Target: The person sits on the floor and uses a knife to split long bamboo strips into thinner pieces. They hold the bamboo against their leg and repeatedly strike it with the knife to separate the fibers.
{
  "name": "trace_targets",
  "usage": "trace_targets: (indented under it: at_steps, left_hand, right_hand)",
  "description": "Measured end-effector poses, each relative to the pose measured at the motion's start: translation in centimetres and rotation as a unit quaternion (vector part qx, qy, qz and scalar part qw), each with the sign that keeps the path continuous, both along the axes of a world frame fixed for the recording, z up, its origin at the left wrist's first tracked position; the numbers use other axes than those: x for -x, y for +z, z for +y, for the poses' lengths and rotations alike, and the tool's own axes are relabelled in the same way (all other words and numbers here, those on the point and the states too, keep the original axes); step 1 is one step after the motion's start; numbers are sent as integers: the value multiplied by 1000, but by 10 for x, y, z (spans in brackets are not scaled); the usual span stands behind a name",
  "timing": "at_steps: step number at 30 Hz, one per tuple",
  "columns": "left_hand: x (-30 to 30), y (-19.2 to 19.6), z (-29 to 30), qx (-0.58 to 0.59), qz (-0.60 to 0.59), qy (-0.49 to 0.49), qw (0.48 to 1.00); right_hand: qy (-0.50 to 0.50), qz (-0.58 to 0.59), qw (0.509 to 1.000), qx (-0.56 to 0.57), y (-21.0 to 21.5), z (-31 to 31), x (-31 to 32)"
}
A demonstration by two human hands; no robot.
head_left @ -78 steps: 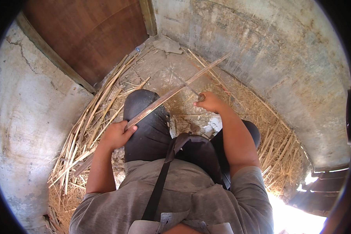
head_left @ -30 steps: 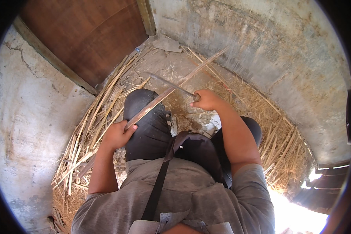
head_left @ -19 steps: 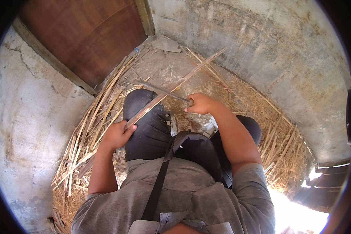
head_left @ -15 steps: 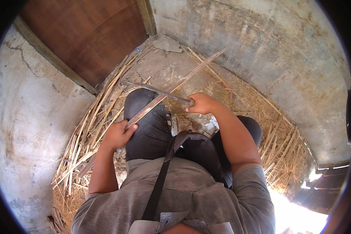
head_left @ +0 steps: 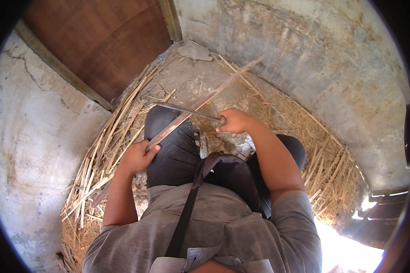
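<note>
A brown wooden door (head_left: 100, 41), concrete walls (head_left: 314, 59), scattered straw (head_left: 323, 168).

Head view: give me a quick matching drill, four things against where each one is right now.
Things:
1. left hand
2. right hand
3. wooden door
4. dry stalks

Places:
A. strewn on the floor by the left wall
B. gripping the long cane's lower end
C. upper left, set in the wall
D. holding a blade that crosses the cane

Pairs: 1-B, 2-D, 3-C, 4-A
</note>
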State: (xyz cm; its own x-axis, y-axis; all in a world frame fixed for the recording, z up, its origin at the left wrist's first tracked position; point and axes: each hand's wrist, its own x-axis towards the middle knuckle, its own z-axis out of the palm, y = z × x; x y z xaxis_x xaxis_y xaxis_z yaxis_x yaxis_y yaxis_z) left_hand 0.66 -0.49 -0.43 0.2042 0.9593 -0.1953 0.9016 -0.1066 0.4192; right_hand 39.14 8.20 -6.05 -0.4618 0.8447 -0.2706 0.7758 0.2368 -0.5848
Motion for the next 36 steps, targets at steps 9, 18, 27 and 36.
trace_targets:
  at_steps: [9, 18, 27, 36]
  left_hand:
    - [-3, 2, 2, -2, 14, -3, 1000]
    - [3, 6, 1, 20, -12, 3, 1000]
    - [4, 4, 8, 23, -12, -7, 1000]
    - [10, -4, 7, 21, -37, -9, 999]
  right_hand:
    - [-241, 33, 970, 1, -7, 14, -56]
    - [33, 8, 999, -2, 16, -5, 13]
    - [-273, 36, 961, 9, -22, 20, -66]
    - [40, 23, 999, 8, 13, -8, 24]
